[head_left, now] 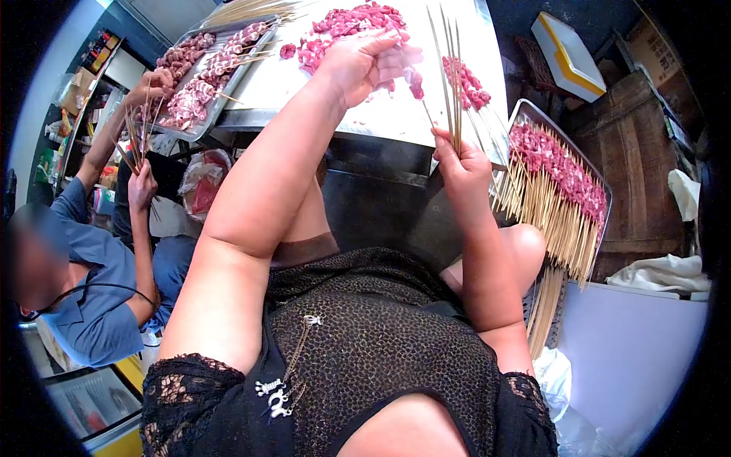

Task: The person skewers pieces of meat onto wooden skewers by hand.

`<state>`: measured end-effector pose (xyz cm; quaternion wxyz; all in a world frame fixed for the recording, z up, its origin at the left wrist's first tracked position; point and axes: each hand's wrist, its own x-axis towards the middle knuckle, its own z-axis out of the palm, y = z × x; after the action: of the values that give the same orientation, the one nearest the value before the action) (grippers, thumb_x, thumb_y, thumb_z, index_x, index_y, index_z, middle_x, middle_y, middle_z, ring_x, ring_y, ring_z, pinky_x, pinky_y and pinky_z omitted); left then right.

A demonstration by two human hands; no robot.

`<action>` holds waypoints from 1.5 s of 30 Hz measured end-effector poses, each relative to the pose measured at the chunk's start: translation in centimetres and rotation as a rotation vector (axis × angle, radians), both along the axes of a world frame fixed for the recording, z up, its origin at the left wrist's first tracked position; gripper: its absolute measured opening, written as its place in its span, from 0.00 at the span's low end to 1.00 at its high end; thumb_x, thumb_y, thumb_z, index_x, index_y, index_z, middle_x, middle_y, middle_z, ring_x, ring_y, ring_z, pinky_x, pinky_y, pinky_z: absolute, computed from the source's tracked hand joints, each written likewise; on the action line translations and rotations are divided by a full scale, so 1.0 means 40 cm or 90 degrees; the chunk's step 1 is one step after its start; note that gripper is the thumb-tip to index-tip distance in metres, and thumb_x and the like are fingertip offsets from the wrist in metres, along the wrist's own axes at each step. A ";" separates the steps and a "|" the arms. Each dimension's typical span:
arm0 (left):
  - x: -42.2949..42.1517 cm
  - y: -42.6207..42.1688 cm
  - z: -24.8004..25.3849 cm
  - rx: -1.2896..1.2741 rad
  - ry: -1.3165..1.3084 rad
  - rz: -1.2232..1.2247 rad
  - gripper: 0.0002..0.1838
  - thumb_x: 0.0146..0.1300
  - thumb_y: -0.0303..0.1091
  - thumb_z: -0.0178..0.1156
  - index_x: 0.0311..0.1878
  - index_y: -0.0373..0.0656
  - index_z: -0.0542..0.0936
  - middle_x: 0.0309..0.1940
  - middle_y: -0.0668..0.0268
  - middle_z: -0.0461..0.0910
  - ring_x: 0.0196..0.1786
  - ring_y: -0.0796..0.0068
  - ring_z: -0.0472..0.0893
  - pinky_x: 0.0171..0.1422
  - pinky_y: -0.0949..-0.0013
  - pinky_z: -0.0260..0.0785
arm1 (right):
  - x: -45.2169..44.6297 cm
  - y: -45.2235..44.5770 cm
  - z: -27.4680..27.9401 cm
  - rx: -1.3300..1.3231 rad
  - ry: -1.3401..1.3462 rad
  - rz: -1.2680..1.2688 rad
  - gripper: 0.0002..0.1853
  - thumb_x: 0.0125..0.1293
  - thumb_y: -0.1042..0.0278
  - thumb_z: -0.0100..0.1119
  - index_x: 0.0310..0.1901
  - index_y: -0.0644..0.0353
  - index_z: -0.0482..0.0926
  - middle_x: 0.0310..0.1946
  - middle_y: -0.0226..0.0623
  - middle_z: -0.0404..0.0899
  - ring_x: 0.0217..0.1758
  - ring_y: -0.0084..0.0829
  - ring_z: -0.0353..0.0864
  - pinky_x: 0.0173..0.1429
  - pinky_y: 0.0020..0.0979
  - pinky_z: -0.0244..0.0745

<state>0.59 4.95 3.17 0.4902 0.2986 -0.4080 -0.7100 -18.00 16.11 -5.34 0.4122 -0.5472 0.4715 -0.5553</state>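
My right hand [463, 164] is closed around several bamboo skewers [454, 91], their tips pointing up over the table's edge. One skewer leans left from its fingertips with a piece of raw meat [414, 82] on its upper end. My left hand [373, 67] is just left of that piece, above the table, its fingers smeared by motion; whether it grips anything is unclear. Beyond it lies a heap of cut raw meat [358, 21] on the white tabletop [282, 87]. A smaller meat pile [466, 82] sits behind the upright skewers.
At right, a metal tray [607, 199] holds rows of filled skewers [560, 171]. Another tray [215, 114] with meat skewers stands at left. There a co-worker [114, 282] holds thin skewers [135, 148]. A white and yellow box [567, 57] is at the upper right.
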 end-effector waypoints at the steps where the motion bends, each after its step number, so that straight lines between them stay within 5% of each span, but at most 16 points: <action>1: -0.003 -0.002 -0.002 -0.011 -0.015 -0.014 0.14 0.68 0.31 0.45 0.49 0.30 0.72 0.46 0.48 0.78 0.49 0.61 0.79 0.53 0.65 0.75 | 0.002 0.000 0.005 0.001 0.001 0.000 0.11 0.65 0.70 0.55 0.46 0.64 0.79 0.24 0.21 0.72 0.21 0.09 0.62 0.24 0.12 0.54; 6: -0.027 -0.004 -0.020 -0.004 -0.034 0.041 0.14 0.68 0.31 0.45 0.47 0.30 0.72 0.45 0.49 0.78 0.48 0.61 0.80 0.52 0.64 0.75 | 0.009 0.001 0.035 0.104 -0.138 0.036 0.12 0.66 0.69 0.55 0.46 0.66 0.78 0.23 0.22 0.73 0.19 0.09 0.62 0.23 0.13 0.54; 10: -0.022 -0.031 -0.027 0.055 0.068 0.088 0.13 0.69 0.31 0.42 0.45 0.32 0.71 0.40 0.50 0.78 0.45 0.58 0.80 0.52 0.58 0.74 | 0.011 0.010 0.047 0.141 -0.120 0.017 0.10 0.64 0.69 0.56 0.44 0.63 0.81 0.21 0.25 0.74 0.23 0.13 0.68 0.27 0.18 0.64; 12: -0.042 -0.022 -0.032 0.049 0.096 0.101 0.12 0.69 0.31 0.41 0.44 0.34 0.71 0.38 0.52 0.78 0.43 0.58 0.80 0.52 0.56 0.74 | 0.006 0.008 0.019 0.024 0.046 -0.022 0.10 0.64 0.70 0.56 0.44 0.62 0.81 0.22 0.26 0.76 0.24 0.15 0.71 0.30 0.19 0.66; 18: -0.090 -0.014 -0.033 0.051 0.150 0.142 0.09 0.67 0.31 0.39 0.38 0.38 0.68 0.26 0.62 0.72 0.29 0.66 0.75 0.49 0.55 0.75 | 0.009 0.020 0.011 0.067 -0.016 0.009 0.10 0.64 0.71 0.54 0.45 0.63 0.81 0.23 0.27 0.76 0.24 0.14 0.71 0.29 0.18 0.65; 24: -0.107 -0.010 -0.028 0.047 0.187 0.088 0.07 0.65 0.30 0.39 0.34 0.42 0.67 0.22 0.68 0.66 0.24 0.73 0.68 0.37 0.64 0.72 | 0.014 0.025 0.034 0.175 -0.251 0.105 0.11 0.65 0.71 0.53 0.47 0.65 0.78 0.21 0.24 0.72 0.16 0.11 0.61 0.19 0.15 0.55; 37: -0.140 0.042 0.000 0.088 0.139 0.148 0.07 0.69 0.35 0.41 0.41 0.42 0.65 0.19 0.74 0.56 0.18 0.81 0.54 0.23 0.74 0.51 | 0.030 0.035 0.082 0.255 -0.318 0.148 0.12 0.66 0.69 0.52 0.48 0.64 0.76 0.21 0.25 0.71 0.14 0.13 0.60 0.16 0.16 0.54; 40: -0.140 0.030 -0.028 0.038 0.125 0.096 0.14 0.71 0.44 0.41 0.45 0.42 0.64 0.24 0.69 0.65 0.20 0.79 0.60 0.26 0.72 0.60 | 0.026 0.041 0.082 0.240 -0.304 0.121 0.12 0.66 0.69 0.52 0.48 0.64 0.76 0.21 0.25 0.72 0.14 0.13 0.61 0.17 0.15 0.54; 42: -0.146 0.022 -0.024 -0.001 0.113 0.055 0.26 0.70 0.55 0.37 0.56 0.40 0.62 0.41 0.54 0.73 0.35 0.69 0.74 0.42 0.63 0.71 | 0.011 0.037 0.088 0.223 -0.308 0.063 0.12 0.66 0.69 0.52 0.48 0.64 0.76 0.21 0.24 0.72 0.14 0.13 0.61 0.17 0.15 0.54; 43: -0.139 0.017 -0.016 -0.006 0.119 0.049 0.26 0.70 0.55 0.37 0.56 0.40 0.62 0.41 0.54 0.73 0.35 0.69 0.74 0.42 0.63 0.71 | 0.000 0.037 0.092 0.217 -0.302 0.058 0.12 0.66 0.69 0.52 0.48 0.64 0.76 0.21 0.24 0.72 0.14 0.13 0.61 0.17 0.15 0.54; 45: -0.105 0.008 -0.005 0.016 0.081 0.017 0.39 0.66 0.63 0.30 0.64 0.35 0.54 0.57 0.41 0.66 0.56 0.56 0.71 0.62 0.54 0.64 | -0.025 0.045 0.098 0.195 -0.245 0.048 0.12 0.66 0.69 0.52 0.48 0.63 0.77 0.21 0.25 0.73 0.15 0.13 0.61 0.18 0.15 0.54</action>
<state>-3.63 5.28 2.98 0.5206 0.2643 -0.3628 -0.7263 -19.02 17.91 -1.42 0.5929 -0.3797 0.4421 -0.5558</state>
